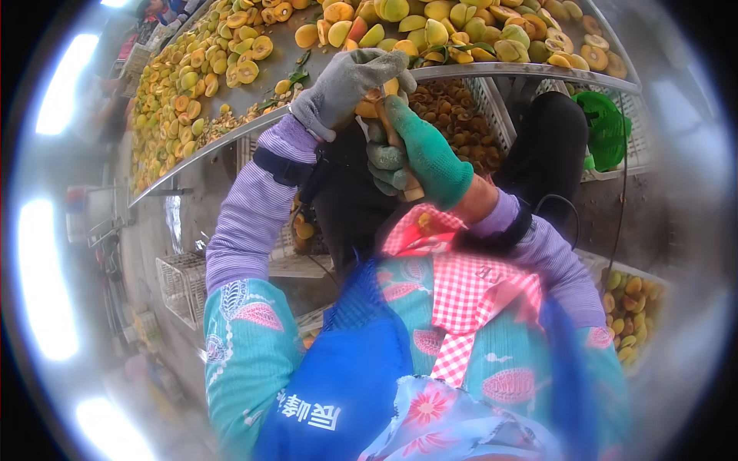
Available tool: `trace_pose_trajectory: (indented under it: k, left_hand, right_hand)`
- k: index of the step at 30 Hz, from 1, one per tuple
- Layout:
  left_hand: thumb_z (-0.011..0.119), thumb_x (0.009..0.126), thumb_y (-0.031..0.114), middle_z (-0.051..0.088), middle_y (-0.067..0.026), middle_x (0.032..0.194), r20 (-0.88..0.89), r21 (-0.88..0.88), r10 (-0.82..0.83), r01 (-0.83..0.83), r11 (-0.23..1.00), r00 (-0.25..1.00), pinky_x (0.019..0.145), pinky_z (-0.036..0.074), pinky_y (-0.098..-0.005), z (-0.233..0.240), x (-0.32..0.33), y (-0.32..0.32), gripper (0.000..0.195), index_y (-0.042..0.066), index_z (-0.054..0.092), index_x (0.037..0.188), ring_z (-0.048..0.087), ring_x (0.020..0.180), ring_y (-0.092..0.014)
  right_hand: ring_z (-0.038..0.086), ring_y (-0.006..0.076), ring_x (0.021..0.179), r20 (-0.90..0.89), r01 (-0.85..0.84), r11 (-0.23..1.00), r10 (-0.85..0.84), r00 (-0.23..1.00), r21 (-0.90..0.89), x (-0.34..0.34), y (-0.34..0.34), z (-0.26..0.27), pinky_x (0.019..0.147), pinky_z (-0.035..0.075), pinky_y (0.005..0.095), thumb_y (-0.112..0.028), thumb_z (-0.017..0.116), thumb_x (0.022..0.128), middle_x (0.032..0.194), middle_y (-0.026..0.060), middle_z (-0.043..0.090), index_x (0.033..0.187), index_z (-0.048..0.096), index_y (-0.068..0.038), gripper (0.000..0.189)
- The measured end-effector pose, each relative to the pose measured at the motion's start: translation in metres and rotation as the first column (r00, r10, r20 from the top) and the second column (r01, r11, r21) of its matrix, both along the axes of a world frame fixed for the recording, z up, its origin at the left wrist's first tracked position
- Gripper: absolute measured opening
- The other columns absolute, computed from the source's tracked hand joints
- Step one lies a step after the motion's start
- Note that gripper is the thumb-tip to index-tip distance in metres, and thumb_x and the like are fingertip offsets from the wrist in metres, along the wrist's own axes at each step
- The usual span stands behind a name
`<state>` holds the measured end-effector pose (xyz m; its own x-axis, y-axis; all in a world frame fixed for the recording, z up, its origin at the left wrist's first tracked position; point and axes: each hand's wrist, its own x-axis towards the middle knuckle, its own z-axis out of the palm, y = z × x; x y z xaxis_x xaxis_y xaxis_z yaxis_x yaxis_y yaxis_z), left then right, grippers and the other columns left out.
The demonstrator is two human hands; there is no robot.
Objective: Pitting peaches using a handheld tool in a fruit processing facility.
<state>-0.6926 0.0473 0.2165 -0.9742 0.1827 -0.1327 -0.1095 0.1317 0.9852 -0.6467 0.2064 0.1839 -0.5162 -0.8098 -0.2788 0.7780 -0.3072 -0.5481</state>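
Observation:
My left hand (357,83), in a grey knit glove, grips a piece of yellow-orange stone fruit (367,108) just before the table's near edge. Its fingers curl over the fruit and hide much of it. My right hand (426,150), in a green-and-grey glove, is closed around the wooden handle (392,129) of a hand tool. The handle's upper end meets the fruit between both hands; I cannot make out the tool's working end. Beyond the hands, halved and whole yellow-green stone fruit (455,29) lie heaped on the metal table (277,72).
More halves (190,86) and loose pits (230,124) spread over the table's left side. Below its raised metal rim (519,70) stands a crate of brownish pieces (461,124). A green plastic basket (602,129) is at right. A white crate (181,282) stands on the floor at left.

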Motion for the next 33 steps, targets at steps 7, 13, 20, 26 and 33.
trace_pose_trajectory:
  k: [7, 13, 20, 26, 33]
  left_hand:
    - [0.052, 0.099, 0.035, 0.065, -0.0093, 0.075, 0.041, 0.075, 0.122, -0.125, 0.989, 0.992, 0.063, 0.052, -0.0265, -0.021, 0.009, 0.024, 0.041, -0.002, 0.067, 0.088, 0.063, 0.068, -0.016]
    - [0.047, 0.099, 0.043, 0.065, -0.0115, 0.083, 0.067, 0.068, -0.27, 0.265, 0.962, 0.961, 0.07, 0.052, -0.0283, 0.0, 0.003, 0.018, 0.049, -0.001, 0.066, 0.091, 0.063, 0.078, -0.017]
    - [0.043, 0.097, 0.054, 0.065, -0.0182, 0.086, 0.1, 0.59, 0.45, -0.417, 0.692, 0.887, 0.06, 0.056, -0.0365, -0.02, 0.05, 0.036, 0.058, 0.0, 0.057, 0.11, 0.066, 0.07, -0.03]
    - [0.036, 0.103, 0.044, 0.065, -0.0155, 0.087, -0.233, 0.265, 0.417, -0.356, 0.896, 0.878, 0.062, 0.056, -0.0328, 0.011, 0.076, 0.022, 0.05, -0.001, 0.056, 0.11, 0.066, 0.07, -0.024]
    - [0.046, 0.098, 0.04, 0.066, -0.0119, 0.088, 0.208, 0.536, 0.777, -0.734, 0.418, 0.595, 0.062, 0.051, -0.0304, 0.01, 0.089, -0.018, 0.041, 0.002, 0.063, 0.1, 0.063, 0.069, -0.022]
  right_hand:
    - [0.038, 0.0097, 0.037, 0.163, -0.041, 0.986, 0.068, 0.984, -0.163, -0.004, 0.007, -0.017, 0.038, 0.032, 0.0267, -0.057, 0.042, 0.097, 0.054, -0.0049, 0.042, 0.082, 0.047, -0.017, 0.043]
    - [0.036, 0.0067, 0.039, 0.19, -0.128, 0.731, 0.335, 0.923, -0.67, -0.002, 0.011, -0.018, 0.042, 0.031, 0.0256, -0.05, 0.037, 0.101, 0.055, -0.0083, 0.041, 0.089, 0.053, -0.015, 0.039]
    - [0.039, 0.0063, 0.039, 0.14, -0.195, 0.653, 0.424, 0.895, -0.732, 0.004, 0.003, -0.018, 0.041, 0.031, 0.0243, -0.05, 0.033, 0.102, 0.056, -0.0079, 0.044, 0.094, 0.055, -0.012, 0.044]
    - [0.039, 0.0061, 0.038, 0.132, -0.243, 0.503, 0.599, 0.79, -0.829, 0.016, -0.01, -0.005, 0.042, 0.032, 0.0251, -0.052, 0.031, 0.102, 0.056, -0.0069, 0.046, 0.095, 0.053, -0.013, 0.046]
    - [0.039, 0.0056, 0.04, 0.071, -0.285, 0.626, 0.48, 0.875, -0.726, 0.006, 0.013, 0.003, 0.046, 0.037, 0.0239, -0.054, 0.032, 0.101, 0.058, -0.0075, 0.046, 0.09, 0.053, -0.014, 0.047]
